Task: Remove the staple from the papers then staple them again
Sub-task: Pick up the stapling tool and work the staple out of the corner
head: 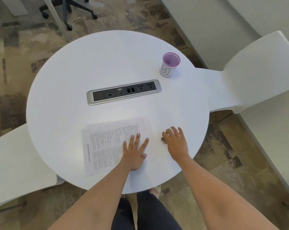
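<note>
Head view is taken up by a round white table (107, 63), flanked by two white chairs (256, 72). Printed papers (104, 143) are laid flat near the table's front edge, left of centre. A grey port panel (124, 92) is set into the tabletop, and a pink mesh cup (170, 65) is stood beyond it. The papers' right part is pressed by the left hand (133, 156), fingers straight and spread wide. The right hand (175, 143) is placed palm-down just beside the papers, fingers loosely extended over a small dark metal object (162, 139); whether it is gripped cannot be told.
</note>
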Demonstrator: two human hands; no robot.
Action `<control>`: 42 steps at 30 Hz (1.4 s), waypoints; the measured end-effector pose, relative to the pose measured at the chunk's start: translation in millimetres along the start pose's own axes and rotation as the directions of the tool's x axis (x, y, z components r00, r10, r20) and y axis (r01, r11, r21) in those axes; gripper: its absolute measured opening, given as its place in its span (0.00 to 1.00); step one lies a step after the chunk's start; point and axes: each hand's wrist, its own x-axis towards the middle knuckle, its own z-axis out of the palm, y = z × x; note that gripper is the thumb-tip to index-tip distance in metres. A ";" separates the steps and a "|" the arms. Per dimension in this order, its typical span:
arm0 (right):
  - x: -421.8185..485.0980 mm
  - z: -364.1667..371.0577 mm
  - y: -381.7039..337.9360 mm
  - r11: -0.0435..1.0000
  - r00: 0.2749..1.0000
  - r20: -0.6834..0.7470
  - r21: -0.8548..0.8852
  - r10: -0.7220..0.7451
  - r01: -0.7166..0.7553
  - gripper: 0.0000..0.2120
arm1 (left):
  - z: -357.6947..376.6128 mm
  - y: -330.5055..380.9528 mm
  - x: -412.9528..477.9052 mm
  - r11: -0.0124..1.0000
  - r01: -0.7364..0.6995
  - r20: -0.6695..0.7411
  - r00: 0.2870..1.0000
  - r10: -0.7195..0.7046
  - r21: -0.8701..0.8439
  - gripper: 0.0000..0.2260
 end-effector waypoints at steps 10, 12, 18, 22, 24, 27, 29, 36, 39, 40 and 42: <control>-41.9 6.1 -23.5 0.850 0.972 0.198 0.484 0.124 -0.207 0.10 | 2.7 -2.5 1.4 0.996 -0.008 0.050 0.999 0.012 -0.087 0.34; -48.8 9.4 -28.7 0.809 0.965 0.246 0.546 0.094 -0.218 0.12 | 2.4 -2.3 1.9 0.996 -0.002 0.056 0.998 0.007 -0.086 0.34; -55.2 18.2 -38.6 0.822 0.981 0.165 0.540 0.106 -0.180 0.12 | 1.5 -1.0 1.9 0.994 0.021 0.051 0.999 -0.015 -0.107 0.35; -54.5 19.8 -35.2 0.896 0.993 0.099 0.433 0.064 -0.101 0.09 | -1.0 1.2 2.2 0.991 0.045 0.062 0.997 -0.038 -0.123 0.36; -55.3 18.7 -33.7 0.905 0.995 0.055 0.416 0.078 -0.093 0.08 | -4.4 7.0 4.1 0.985 0.088 0.090 0.993 -0.075 -0.150 0.37; -55.6 16.9 -34.2 0.890 0.993 0.006 0.444 0.117 -0.107 0.09 | -7.2 16.6 5.7 0.968 0.162 0.132 0.982 -0.138 -0.191 0.39; -54.9 15.5 -35.1 0.882 0.992 -0.011 0.457 0.129 -0.109 0.10 | -8.1 17.6 6.1 0.965 0.166 0.143 0.980 -0.138 -0.205 0.39; -47.7 13.2 -35.7 0.903 0.997 -0.052 0.428 0.063 -0.035 0.19 | -9.0 14.9 4.8 0.965 0.143 0.135 0.984 -0.115 -0.222 0.39; -45.4 14.5 -36.0 0.928 0.997 -0.075 0.373 0.020 0.009 0.20 | -8.9 15.0 4.5 0.967 0.142 0.124 0.985 -0.117 -0.212 0.40; -44.9 15.1 -36.2 0.937 0.996 -0.084 0.349 0.004 0.025 0.21 | -8.8 15.3 4.5 0.967 0.143 0.124 0.985 -0.119 -0.212 0.40; -43.9 15.9 -36.0 0.952 0.994 -0.102 0.299 -0.033 0.062 0.23 | -8.6 16.3 4.9 0.965 0.151 0.122 0.984 -0.127 -0.213 0.40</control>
